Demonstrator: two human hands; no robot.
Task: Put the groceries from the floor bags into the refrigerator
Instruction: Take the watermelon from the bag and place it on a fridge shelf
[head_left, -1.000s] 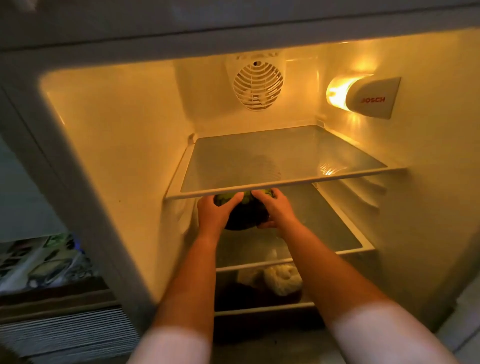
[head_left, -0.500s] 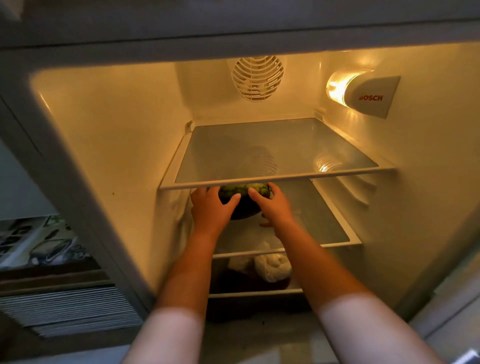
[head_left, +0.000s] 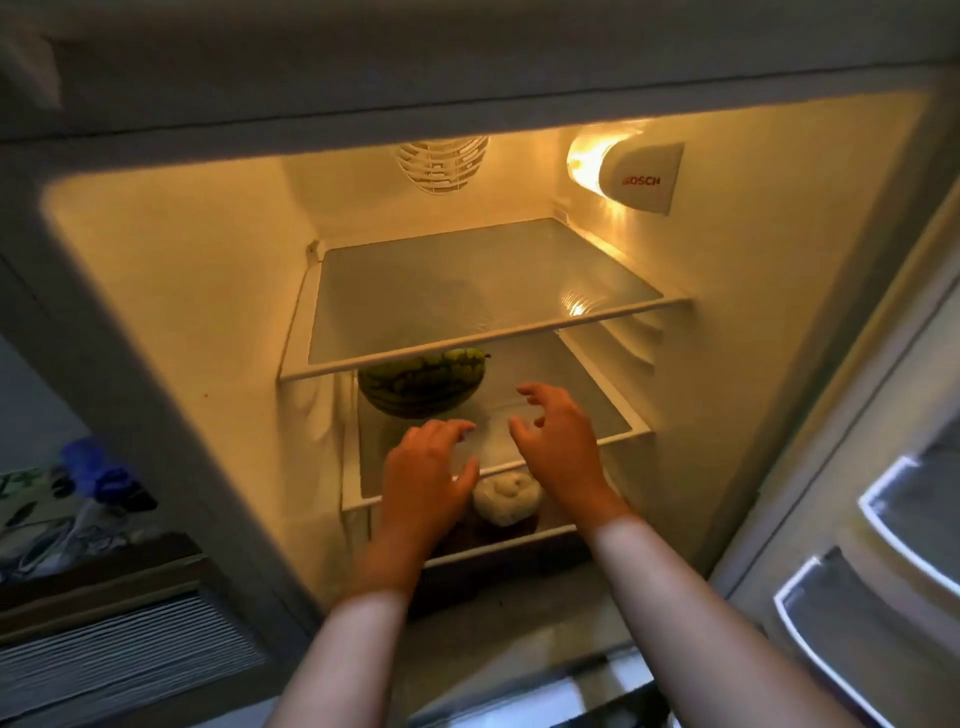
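Observation:
A small striped green watermelon (head_left: 422, 383) rests on the second glass shelf (head_left: 592, 410) of the open refrigerator, toward its left, partly hidden by the shelf above. My left hand (head_left: 423, 478) hovers in front of it with fingers spread and nothing in it. My right hand (head_left: 558, 441) is beside it to the right, also empty with fingers apart. Both hands are clear of the melon.
The top glass shelf (head_left: 483, 280) is bare. A pale round item (head_left: 506, 499) lies on a lower shelf over something dark. The lamp housing (head_left: 636, 176) sticks out at the upper right wall. Door bins (head_left: 883, 571) stand at right. A cluttered surface (head_left: 78, 499) lies left.
Both hands have let go of the watermelon and pulled back toward me and downward. The melon stays on the second shelf. The view has tilted down.

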